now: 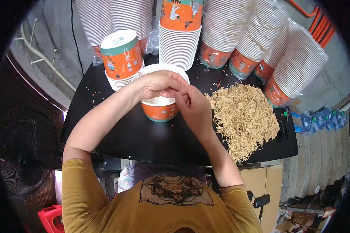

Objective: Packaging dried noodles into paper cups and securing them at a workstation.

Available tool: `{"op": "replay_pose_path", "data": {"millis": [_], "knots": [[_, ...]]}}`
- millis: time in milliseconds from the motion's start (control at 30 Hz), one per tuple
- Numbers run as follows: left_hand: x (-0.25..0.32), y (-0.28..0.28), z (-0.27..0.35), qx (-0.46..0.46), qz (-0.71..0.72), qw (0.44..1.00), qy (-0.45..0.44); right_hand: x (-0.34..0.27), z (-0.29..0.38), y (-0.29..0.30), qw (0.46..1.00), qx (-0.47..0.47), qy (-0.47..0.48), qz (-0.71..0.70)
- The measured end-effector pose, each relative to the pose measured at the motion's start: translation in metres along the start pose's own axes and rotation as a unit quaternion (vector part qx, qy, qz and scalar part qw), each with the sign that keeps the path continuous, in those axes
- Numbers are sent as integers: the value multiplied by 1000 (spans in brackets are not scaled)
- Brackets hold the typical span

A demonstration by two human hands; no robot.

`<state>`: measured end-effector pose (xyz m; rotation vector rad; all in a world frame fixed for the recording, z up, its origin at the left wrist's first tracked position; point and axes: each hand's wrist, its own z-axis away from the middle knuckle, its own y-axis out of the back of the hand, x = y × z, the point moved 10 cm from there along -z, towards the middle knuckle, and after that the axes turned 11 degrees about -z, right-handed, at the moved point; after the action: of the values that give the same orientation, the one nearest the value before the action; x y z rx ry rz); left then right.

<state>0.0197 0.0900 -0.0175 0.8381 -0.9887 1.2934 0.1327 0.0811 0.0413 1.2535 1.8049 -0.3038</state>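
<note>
My left hand [160, 84] and my right hand [193, 100] meet above an open paper tub [159, 112], their fingertips pinched close together. A thin pale strand [183, 79] shows at the fingertips of my left hand. Whether my right fingers also grip it is hidden by the curled fingers. The tub is orange with a green base and a white inside; my left hand and forearm cover part of its rim. To the right of my right hand lies a loose heap of beige cord [245, 119].
Behind the tub stand an upside-down stack of paper tubs [179, 46] and a shorter stack [121, 58]. Plastic-wrapped tub stacks [294, 64] lean at the back right. Small beads [218, 84] are scattered on the black table [119, 131]. Keys [285, 113] lie near its right edge.
</note>
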Motion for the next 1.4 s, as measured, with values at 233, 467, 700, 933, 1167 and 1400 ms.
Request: {"op": "replay_pose_path", "data": {"millis": [233,467,700,933,1167,1400], "knots": [[6,-7,4,-51,46,997,-18,-1,-1,-2,999,-29,16,-9],[3,0,-1,-35,52,998,-33,39,-3,27,994,40,-88,-48],[9,-1,0,-35,44,997,-44,29,-13,24,996,26,-86,-3],[4,12,3,29,77,996,-17,33,-13,11,997,-8,-76,-27],[7,11,8,49,65,996,-23,37,-13,9,997,-2,-79,-10],[9,4,14,-1,44,997,-64,46,-15,7,994,0,-100,-52]]}}
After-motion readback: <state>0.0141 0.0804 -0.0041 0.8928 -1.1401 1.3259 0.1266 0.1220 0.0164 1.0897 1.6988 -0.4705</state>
